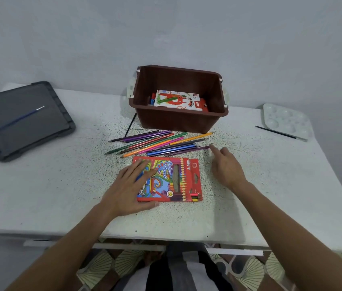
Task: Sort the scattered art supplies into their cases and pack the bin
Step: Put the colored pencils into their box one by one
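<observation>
A red colour-pencil case lies flat on the speckled table, near its front. My left hand rests flat on the case's left part, thumb against its near edge. Several loose coloured pencils lie in a fan just behind the case. My right hand hovers to the right of the case, empty, with its forefinger stretched toward the purple pencil's end. Behind the pencils stands a brown bin holding an oil pastels box.
A dark grey lid lies at the left with a blue paintbrush on it. A white paint palette and a thin black brush sit at the right. Another black brush leans by the bin's left side.
</observation>
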